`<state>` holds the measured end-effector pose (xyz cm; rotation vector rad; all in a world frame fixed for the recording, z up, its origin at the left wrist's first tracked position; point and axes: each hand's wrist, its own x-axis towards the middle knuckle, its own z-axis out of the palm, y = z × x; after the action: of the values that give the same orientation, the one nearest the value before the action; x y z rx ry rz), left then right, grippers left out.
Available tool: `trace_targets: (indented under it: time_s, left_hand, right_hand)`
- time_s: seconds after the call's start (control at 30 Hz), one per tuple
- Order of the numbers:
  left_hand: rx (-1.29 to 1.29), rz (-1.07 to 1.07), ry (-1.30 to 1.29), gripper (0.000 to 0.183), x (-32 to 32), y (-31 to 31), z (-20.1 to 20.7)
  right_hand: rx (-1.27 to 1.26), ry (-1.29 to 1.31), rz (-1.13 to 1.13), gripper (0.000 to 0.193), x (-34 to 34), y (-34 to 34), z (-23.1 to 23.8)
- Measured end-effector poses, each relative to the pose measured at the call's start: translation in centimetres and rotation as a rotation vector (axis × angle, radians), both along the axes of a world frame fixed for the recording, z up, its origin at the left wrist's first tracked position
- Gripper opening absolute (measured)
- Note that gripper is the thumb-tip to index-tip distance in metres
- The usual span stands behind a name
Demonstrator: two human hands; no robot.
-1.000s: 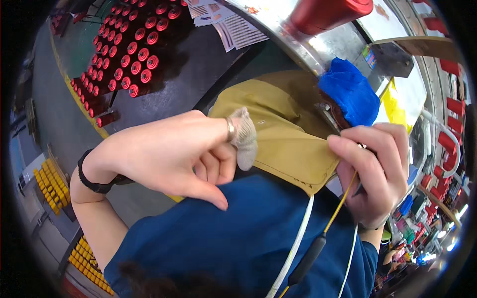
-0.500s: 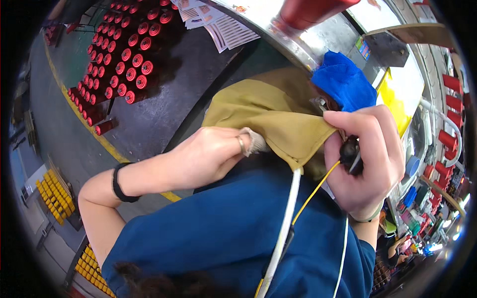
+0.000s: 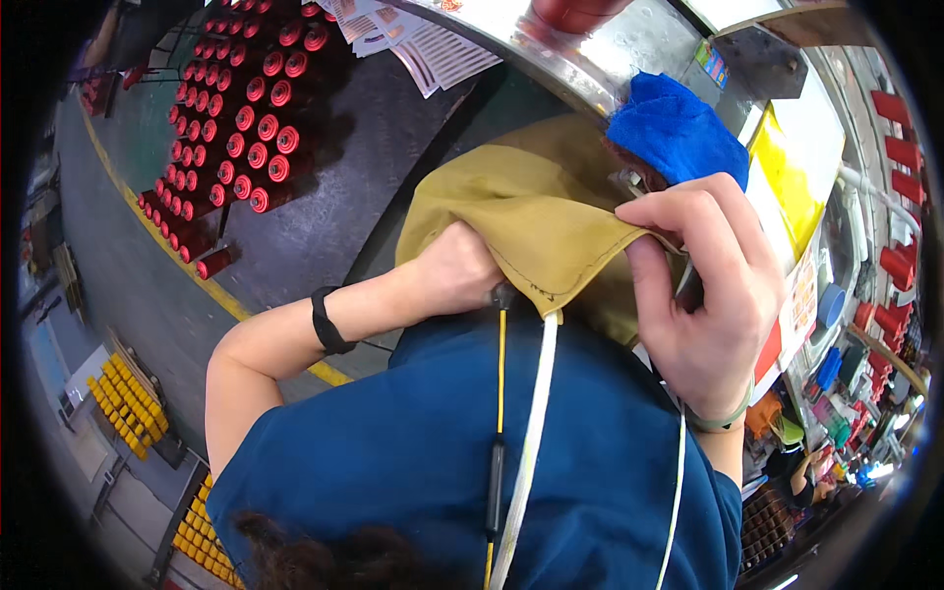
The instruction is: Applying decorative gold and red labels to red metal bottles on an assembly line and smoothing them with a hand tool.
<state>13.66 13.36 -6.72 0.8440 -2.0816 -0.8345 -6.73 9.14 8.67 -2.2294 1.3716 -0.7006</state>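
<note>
Khaki cloth (image 3: 551,226), likely an apron, is spread in front of my blue shirt, a white strap (image 3: 536,413) running down from its corner. The thumb and forefinger of my right hand (image 3: 713,295) pinch its right edge. A dark object shows between that hand's fingers and palm; its kind is unclear. My left hand (image 3: 457,270) is closed at the cloth's left edge, its fingertips hidden beneath the fold. A black plug-like end (image 3: 503,295) of a yellow cord (image 3: 501,374) sticks out beside this hand; whether the hand grips it is hidden.
A blue cloth (image 3: 678,128) lies at the edge of the metal workbench (image 3: 560,59), with a red part (image 3: 580,12) behind it. Printed sheets (image 3: 438,59) lie at the far left of the bench. Rows of red cylinders (image 3: 246,147) stand on the left; yellow parts (image 3: 128,403) lie lower left.
The black end with the yellow cord has gone from my right hand to beside my left. My left hand has moved right and under the cloth's fold. The beige scrap at its fingers is out of sight.
</note>
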Motion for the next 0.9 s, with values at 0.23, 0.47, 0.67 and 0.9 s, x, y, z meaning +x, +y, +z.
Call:
trace_targets:
  time_s: [0.23,0.47,0.67,0.9]
  left_hand:
    - [0.055,-0.398,-0.175,0.010,6.3,-0.2,5.3]
    - [0.528,0.084,0.130,0.018,12.5,-8.5,16.6]
    - [0.122,0.103,0.504,0.032,5.7,-11.3,17.3]
    - [0.254,0.084,0.771,0.031,2.1,-11.3,15.6]
  right_hand:
    - [-0.010,-0.027,0.041,0.027,-0.6,-1.1,0.3]
    - [0.529,-0.504,0.520,0.039,-2.0,-5.7,1.2]
    - [0.569,-0.837,0.366,0.056,5.0,-7.1,1.5]
    - [0.449,-1.189,0.085,0.044,6.6,-6.5,0.6]
